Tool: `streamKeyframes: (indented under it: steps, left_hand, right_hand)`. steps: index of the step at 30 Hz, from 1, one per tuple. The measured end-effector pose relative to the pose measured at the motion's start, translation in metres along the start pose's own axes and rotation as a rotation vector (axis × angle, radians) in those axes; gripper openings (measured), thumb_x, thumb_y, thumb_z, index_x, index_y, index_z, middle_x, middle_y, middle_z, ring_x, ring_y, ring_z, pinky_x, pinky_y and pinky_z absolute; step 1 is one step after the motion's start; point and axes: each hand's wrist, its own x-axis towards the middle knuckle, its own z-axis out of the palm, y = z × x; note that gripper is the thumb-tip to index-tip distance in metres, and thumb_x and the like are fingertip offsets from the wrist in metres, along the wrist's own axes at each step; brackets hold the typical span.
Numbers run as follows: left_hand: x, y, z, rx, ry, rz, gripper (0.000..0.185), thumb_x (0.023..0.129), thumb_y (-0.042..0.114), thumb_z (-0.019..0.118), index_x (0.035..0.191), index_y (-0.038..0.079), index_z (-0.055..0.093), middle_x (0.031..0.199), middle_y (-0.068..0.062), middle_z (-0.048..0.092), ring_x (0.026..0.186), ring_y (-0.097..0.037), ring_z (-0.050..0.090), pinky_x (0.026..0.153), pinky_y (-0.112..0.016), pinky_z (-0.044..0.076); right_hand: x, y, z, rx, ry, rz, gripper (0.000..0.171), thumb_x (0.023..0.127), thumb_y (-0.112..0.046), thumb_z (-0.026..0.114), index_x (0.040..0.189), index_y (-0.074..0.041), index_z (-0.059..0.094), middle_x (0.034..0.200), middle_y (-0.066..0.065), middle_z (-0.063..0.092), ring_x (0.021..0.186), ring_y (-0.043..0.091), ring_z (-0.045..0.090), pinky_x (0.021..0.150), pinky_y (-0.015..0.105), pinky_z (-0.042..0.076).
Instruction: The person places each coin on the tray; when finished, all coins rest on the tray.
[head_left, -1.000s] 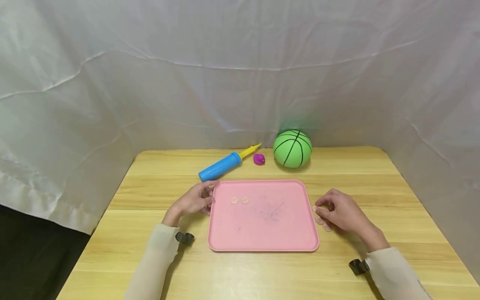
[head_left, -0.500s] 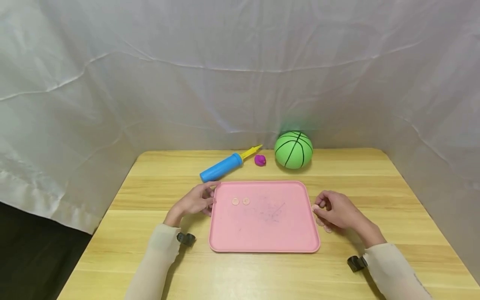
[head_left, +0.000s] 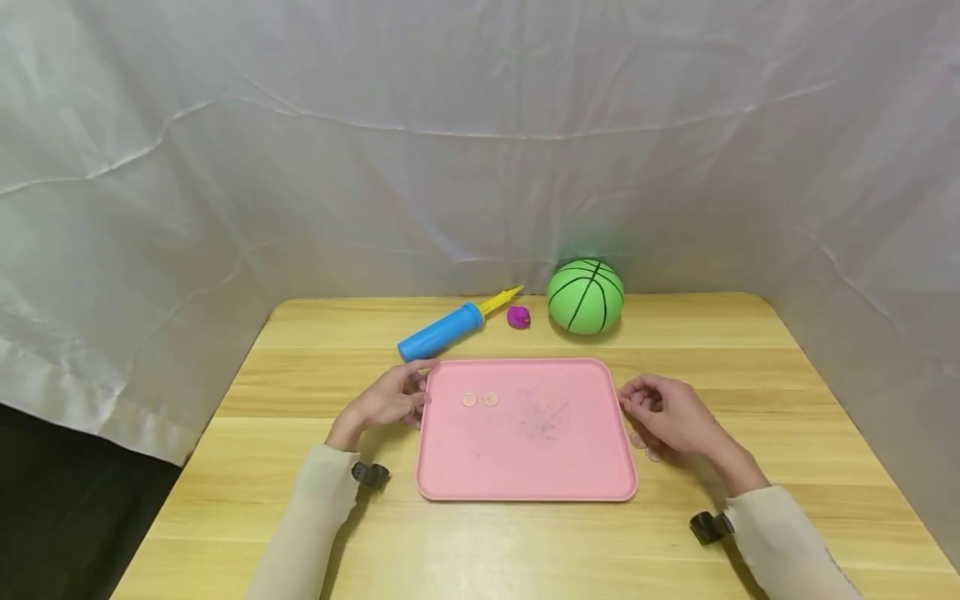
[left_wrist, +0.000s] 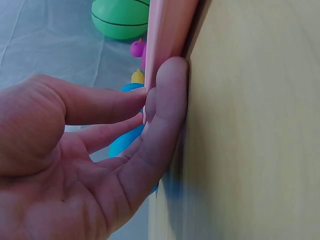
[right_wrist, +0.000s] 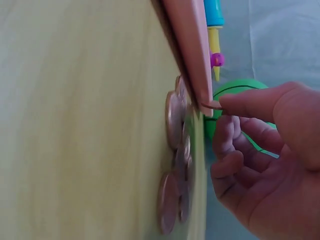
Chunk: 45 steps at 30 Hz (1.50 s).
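Observation:
A pink tray point(head_left: 525, 467) lies mid-table with two small coins point(head_left: 480, 400) near its far left. My left hand point(head_left: 415, 398) holds the tray's left rim; the left wrist view shows fingers point(left_wrist: 167, 95) pressed against that pink edge point(left_wrist: 165, 30). My right hand point(head_left: 632, 398) hovers at the tray's right edge. In the right wrist view its thumb and forefinger point(right_wrist: 220, 106) pinch a small coin beside the tray rim point(right_wrist: 190, 55). Several more coins point(right_wrist: 172, 150) lie on the table under that hand, partly hidden in the head view point(head_left: 643, 446).
Along the back of the wooden table point(head_left: 300, 517) are a blue pump with a yellow nozzle point(head_left: 442, 332), a small purple piece point(head_left: 518, 317) and a green ball point(head_left: 585, 297). White cloth hangs behind and at both sides.
My right hand has lifted from the coins on the table and moved slightly back along the tray's right edge, with a coin in its fingertips. The left hand stays put.

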Motion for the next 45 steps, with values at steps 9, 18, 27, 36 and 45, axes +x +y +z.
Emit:
streamKeyframes:
  steps: [9, 18, 27, 36, 45]
  left_hand:
    - [0.002, 0.001, 0.003, -0.004, 0.000, 0.000, 0.064, 0.109, -0.006, 0.054, 0.169, 0.001, 0.034, 0.116, -0.024, 0.055, 0.086, -0.023, 0.067, 0.073, -0.043, 0.074]
    - [0.000, 0.001, 0.003, -0.019, -0.003, 0.000, 0.065, 0.108, -0.007, 0.054, 0.169, 0.000, 0.034, 0.114, -0.024, 0.054, 0.085, -0.024, 0.065, 0.072, -0.043, 0.074]
    - [0.001, -0.001, 0.003, -0.022, -0.011, 0.005, 0.065, 0.108, -0.007, 0.054, 0.169, -0.001, 0.034, 0.113, -0.023, 0.055, 0.085, -0.023, 0.065, 0.073, -0.043, 0.074]
    - [0.000, -0.002, 0.005, -0.027, -0.014, 0.002, 0.064, 0.107, -0.009, 0.054, 0.168, -0.003, 0.034, 0.113, -0.024, 0.055, 0.084, -0.023, 0.066, 0.072, -0.044, 0.074]
    - [0.002, -0.003, 0.003, -0.033, -0.012, 0.007, 0.063, 0.108, -0.007, 0.053, 0.168, -0.003, 0.035, 0.111, -0.022, 0.055, 0.083, -0.023, 0.065, 0.070, -0.044, 0.074]
  right_hand:
    - [0.003, -0.016, 0.001, -0.010, 0.062, -0.025, 0.019, 0.105, -0.019, 0.076, 0.120, -0.007, 0.077, 0.102, 0.008, 0.077, 0.090, 0.017, 0.068, 0.075, 0.019, 0.062]
    - [0.012, -0.031, 0.005, 0.062, -0.006, -0.059, 0.022, 0.103, -0.023, 0.078, 0.121, -0.010, 0.079, 0.108, 0.006, 0.081, 0.096, 0.019, 0.071, 0.078, 0.021, 0.064]
    - [0.034, -0.046, 0.034, 0.120, -0.041, -0.048, 0.020, 0.101, -0.024, 0.080, 0.117, -0.013, 0.080, 0.107, 0.006, 0.079, 0.097, 0.018, 0.070, 0.082, 0.022, 0.063]
    - [0.051, -0.060, 0.066, 0.117, -0.044, -0.134, 0.016, 0.098, -0.013, 0.081, 0.112, -0.004, 0.080, 0.097, 0.006, 0.079, 0.087, 0.015, 0.068, 0.078, 0.021, 0.061]
    - [0.063, -0.074, 0.077, 0.071, -0.105, -0.119, 0.019, 0.100, -0.019, 0.081, 0.116, -0.009, 0.080, 0.099, 0.002, 0.079, 0.089, 0.013, 0.069, 0.084, 0.028, 0.063]
